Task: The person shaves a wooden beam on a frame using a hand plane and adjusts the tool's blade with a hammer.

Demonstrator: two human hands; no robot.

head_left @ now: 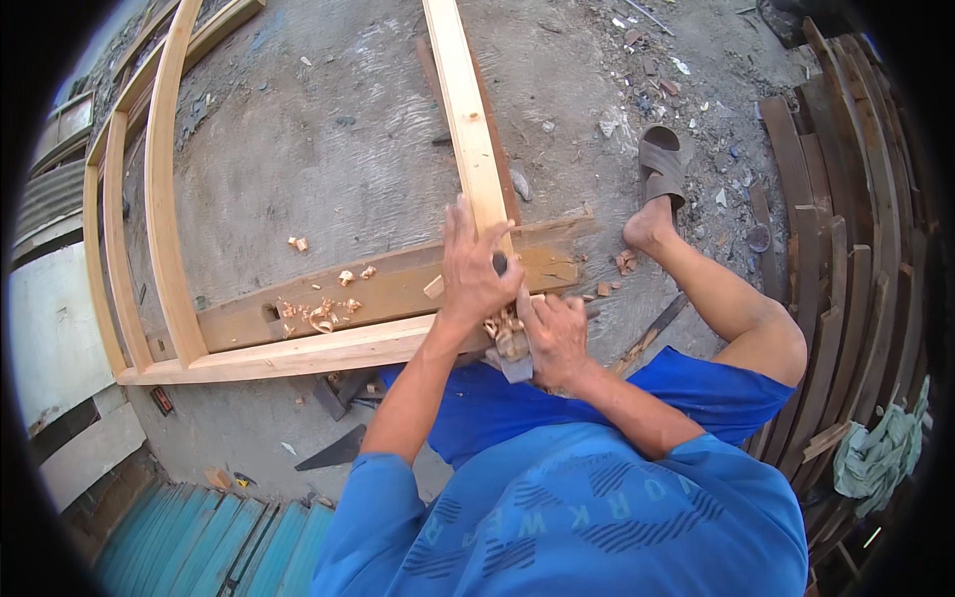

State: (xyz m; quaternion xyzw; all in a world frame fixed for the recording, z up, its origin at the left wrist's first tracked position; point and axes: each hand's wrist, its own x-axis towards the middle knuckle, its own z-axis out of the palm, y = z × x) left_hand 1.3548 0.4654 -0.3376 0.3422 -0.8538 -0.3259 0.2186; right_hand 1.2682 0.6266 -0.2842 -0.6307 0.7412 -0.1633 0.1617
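Head view; clock directions read with 12 straight ahead of the person.

Item: left hand (479, 269), half open, fingers extended over the near end of a pale beam (463, 109), thumb spread towards 3. Apparently laid so to press and steady; whether the palm also grips anything cannot be told.

Item: right hand (557, 336), closed on a planing tool (512, 350), apparently to guide it; a dark handle end projects at its 2.

Item: planing tool, partly hidden, curled shavings (502, 326) on it. Lies at the right hand's 9, just beside the thumb, and at the left hand's 5.

Item: pale rail (298, 355), running from the hands towards 9; the beam runs from them towards 12.

Item: weathered board (373, 287), flat on the ground just beyond the rail, passing below the beam; probably serves as a rest. Loose shavings (323, 316) on it, at the left hand's 8.

Item: dark triangular blade (333, 448), on the ground at the left hand's 7, clear of both hands.
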